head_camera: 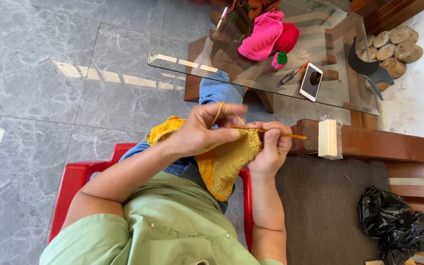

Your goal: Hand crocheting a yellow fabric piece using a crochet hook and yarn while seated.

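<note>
A yellow crocheted piece [224, 162] hangs over my lap between both hands. My left hand [203, 130] grips its upper edge, with a strand of yellow yarn [219, 112] looped over the raised fingers. In my right hand [273, 145], a thin orange crochet hook [271, 132] lies nearly level, its tip in the top edge of the work. I sit on a red plastic chair [77, 181], in a green shirt and blue jeans.
A glass-topped table [182, 59] stands ahead, with pink and red knitted pieces [266, 34], scissors [290, 76] and a white phone [311, 81] on it. A wooden bench [384, 145] is to the right. A black plastic bag [398, 228] lies on the bench. Grey marble floor lies to the left.
</note>
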